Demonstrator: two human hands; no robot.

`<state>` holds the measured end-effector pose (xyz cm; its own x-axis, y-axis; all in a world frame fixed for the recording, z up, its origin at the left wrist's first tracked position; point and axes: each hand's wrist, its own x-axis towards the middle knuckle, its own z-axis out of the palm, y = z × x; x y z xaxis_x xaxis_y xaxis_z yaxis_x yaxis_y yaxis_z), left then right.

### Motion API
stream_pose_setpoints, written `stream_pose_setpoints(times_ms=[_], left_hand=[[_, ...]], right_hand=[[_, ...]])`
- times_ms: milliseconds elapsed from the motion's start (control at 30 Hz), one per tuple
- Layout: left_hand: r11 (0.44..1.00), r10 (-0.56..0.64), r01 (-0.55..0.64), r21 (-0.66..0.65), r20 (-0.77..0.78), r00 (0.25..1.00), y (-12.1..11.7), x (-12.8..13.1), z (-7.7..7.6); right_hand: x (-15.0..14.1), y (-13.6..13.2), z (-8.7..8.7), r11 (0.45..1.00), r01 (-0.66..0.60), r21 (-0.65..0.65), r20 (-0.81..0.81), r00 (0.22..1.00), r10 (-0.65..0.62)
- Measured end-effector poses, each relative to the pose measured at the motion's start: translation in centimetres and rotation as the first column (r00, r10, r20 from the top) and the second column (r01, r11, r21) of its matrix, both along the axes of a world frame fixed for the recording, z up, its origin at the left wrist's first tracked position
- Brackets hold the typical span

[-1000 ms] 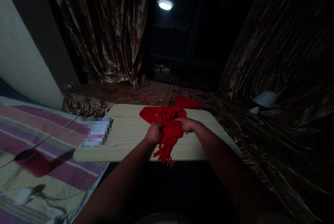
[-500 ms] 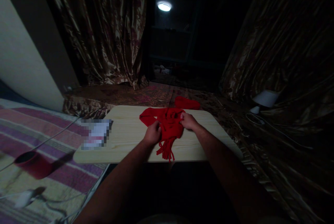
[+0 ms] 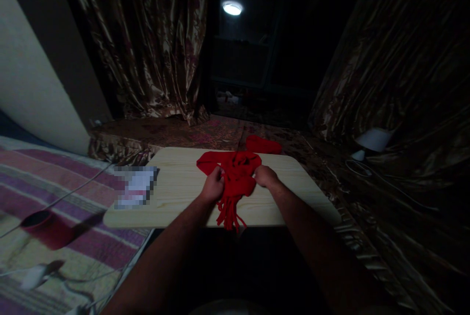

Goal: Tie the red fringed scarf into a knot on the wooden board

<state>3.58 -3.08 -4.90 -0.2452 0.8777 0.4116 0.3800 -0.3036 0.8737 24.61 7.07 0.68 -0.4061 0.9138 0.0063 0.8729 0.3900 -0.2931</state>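
A red fringed scarf lies bunched on a pale wooden table, a loop of it reaching left and its tassels hanging over the near edge. My left hand is closed on the scarf's left side, the thumb uppermost. On the opposite side my right hand grips the scarf's right edge with curled fingers. Beyond the far edge of the table rests another red cloth item, folded or rolled; its kind is unclear in the dim light.
A blurred-out white packet lies at the table's left. On the striped bed cover stand a red cylinder and a white plug with cables. To the right is a small white lamp. Curtains hang behind.
Both hands have shifted slightly, the right one down along the scarf's edge. The scarf's middle has bunched differently, and its tassels have moved a little left and nearer.
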Motion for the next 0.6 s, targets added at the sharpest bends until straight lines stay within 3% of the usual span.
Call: stream_pose_setpoints(times_ms=[100,167,233,433,600], left_hand=[[0.998,-0.06,0.059,0.017,0.135,0.989,0.1,0.0,-0.1],[0.997,-0.081,0.081,0.011,0.201,0.976,0.2,0.1,-0.2],[0.996,-0.089,0.087,0.019,0.261,0.961,0.2,0.2,-0.2],[0.984,-0.176,0.141,0.109,0.466,0.867,-0.1,0.5,0.4],[0.985,-0.175,0.146,0.096,0.579,0.797,-0.4,0.9,1.0]], right_hand=[[0.1,-0.5,-0.7,0.988,-0.153,0.032,-0.127,0.98,0.156],[-0.4,-0.6,-1.3,0.959,-0.279,0.055,-0.284,0.916,0.282],[-1.2,-0.6,-1.8,0.944,-0.325,0.052,-0.4,0.86,0.318],[-3.9,0.1,-2.6,0.929,-0.309,-0.203,-0.629,0.768,0.118],[-6.0,-1.0,-1.8,0.866,-0.379,-0.326,-0.839,0.538,-0.081]])
